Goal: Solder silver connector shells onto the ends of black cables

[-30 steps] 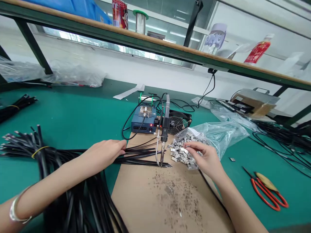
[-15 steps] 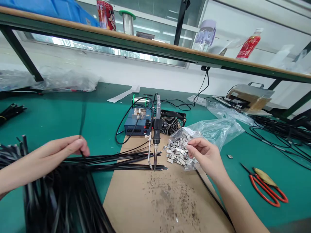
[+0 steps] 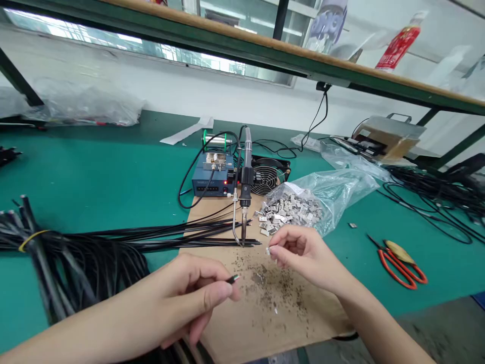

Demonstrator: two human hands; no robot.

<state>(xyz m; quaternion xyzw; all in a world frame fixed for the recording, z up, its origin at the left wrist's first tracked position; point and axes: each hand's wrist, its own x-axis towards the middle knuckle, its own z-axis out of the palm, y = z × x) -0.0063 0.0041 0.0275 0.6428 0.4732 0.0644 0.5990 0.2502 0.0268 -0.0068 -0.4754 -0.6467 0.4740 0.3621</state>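
My left hand [image 3: 197, 298] pinches a black cable [image 3: 234, 278] near its stripped end, over the lower left of the brown cardboard [image 3: 242, 323]. To the right, my right hand [image 3: 299, 253] is closed on a small metal connector [image 3: 268, 250], mostly covered by the fingertips. Between and beyond the hands, a soldering iron [image 3: 246, 187] points down in its stand, its tip close to the ends of several black cables [image 3: 212, 241] lying on the cardboard. An open plastic bag of metal connectors [image 3: 291, 207] lies just behind my right hand.
A blue soldering station [image 3: 212, 179] and a fan [image 3: 267, 177] stand behind the cardboard. A banded black cable bundle [image 3: 49, 263] lies at left. Red-handled scissors [image 3: 397, 265] and one loose connector [image 3: 352, 225] are at right. A shelf [image 3: 235, 38] crosses above.
My left hand has moved right and nearer, bringing a cable end over the cardboard. My right hand has left the connector bag with a connector in its fingers. The view has tilted down.
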